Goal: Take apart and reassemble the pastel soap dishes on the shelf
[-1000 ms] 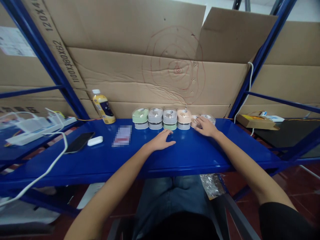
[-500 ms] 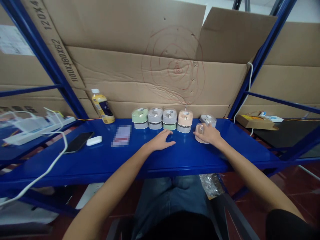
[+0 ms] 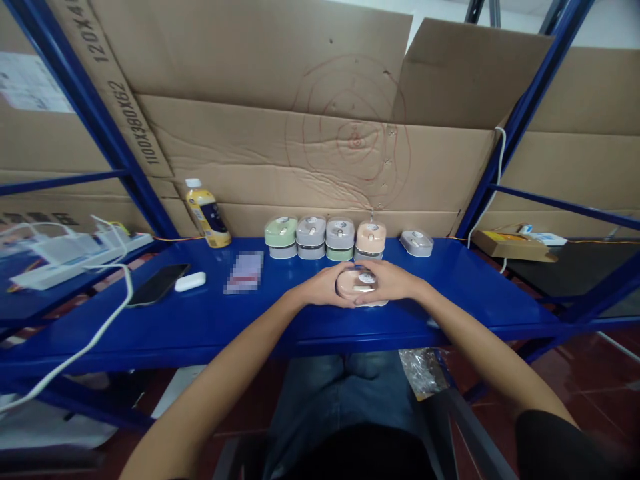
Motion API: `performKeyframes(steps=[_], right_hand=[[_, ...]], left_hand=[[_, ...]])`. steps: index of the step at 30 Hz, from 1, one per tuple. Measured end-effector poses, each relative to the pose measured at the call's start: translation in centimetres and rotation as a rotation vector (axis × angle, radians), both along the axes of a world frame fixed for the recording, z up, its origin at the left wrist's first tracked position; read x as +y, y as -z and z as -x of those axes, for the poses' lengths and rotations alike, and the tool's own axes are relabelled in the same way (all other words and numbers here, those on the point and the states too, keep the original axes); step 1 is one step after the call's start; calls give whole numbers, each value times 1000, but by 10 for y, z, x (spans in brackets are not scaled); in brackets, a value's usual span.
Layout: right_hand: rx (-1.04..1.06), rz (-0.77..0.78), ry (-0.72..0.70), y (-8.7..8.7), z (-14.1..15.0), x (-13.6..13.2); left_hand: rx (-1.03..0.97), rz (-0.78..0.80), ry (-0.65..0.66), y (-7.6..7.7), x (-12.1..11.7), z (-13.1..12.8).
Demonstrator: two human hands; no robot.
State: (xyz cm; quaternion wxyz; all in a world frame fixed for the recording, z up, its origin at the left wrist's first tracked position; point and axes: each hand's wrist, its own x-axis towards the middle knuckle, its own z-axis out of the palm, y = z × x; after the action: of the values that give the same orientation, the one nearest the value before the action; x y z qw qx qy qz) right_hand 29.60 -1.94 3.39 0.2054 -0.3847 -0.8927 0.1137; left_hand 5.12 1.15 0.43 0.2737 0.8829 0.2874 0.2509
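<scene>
Between my two hands is a beige box with a clear lid (image 3: 354, 280), low over the front middle of the blue table. My left hand (image 3: 325, 285) wraps its left side, and my right hand (image 3: 395, 281) wraps its right side. Behind them stands a row of similar boxes stacked in pairs: a green box (image 3: 281, 232) on the left, two grey boxes in the middle, and a peach box (image 3: 371, 237) on the right. A single grey box (image 3: 416, 243) sits apart, farther right.
On the left of the blue table (image 3: 210, 327) are a yellow drink bottle (image 3: 207, 213), a blurred-out card (image 3: 244, 272), a white earbud case (image 3: 191, 282) and a phone (image 3: 159, 285). A white cable (image 3: 113, 320) crosses the left edge. Cardboard (image 3: 300, 147) walls the back.
My right hand drew the beige box out from the right of the row, then carried it left to the middle. My left hand has closed onto its left side.
</scene>
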Motion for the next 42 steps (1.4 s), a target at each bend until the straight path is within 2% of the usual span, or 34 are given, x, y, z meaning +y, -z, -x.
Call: performKeyframes(steps=[4,8,12,19,23,27,29,32,35,38,42], right_hand=[[205,49,-50,2,-13,16],[440,190,56,11,-36,31],[556,313,142,19,-36,47],[537,309,268,31,-20,66],[624,329,228,35,-28,65],[660,357,193,29,-40,58],[659,340,183,25,-43,55],[631,327,153,20,-44,52],[593,344,154,18,-42,50],[587,338,179,17,-42,49],[619,318,192,16,-44,51]], left_hand=[[-5,-34,-27,2,2,12],[63,-78,-27,1,3,25],[139,-127,18,-1,-1,26],[52,-156,-22,5,-4,16],[29,-166,-15,2,-3,20],[26,-185,-31,-4,-3,23],[-17,-186,-80,-5,-1,25],[-84,-210,-232,-7,5,34],[-62,-241,-363,-8,12,46],[7,-235,-397,-9,16,54],[70,-230,-379,-10,16,56]])
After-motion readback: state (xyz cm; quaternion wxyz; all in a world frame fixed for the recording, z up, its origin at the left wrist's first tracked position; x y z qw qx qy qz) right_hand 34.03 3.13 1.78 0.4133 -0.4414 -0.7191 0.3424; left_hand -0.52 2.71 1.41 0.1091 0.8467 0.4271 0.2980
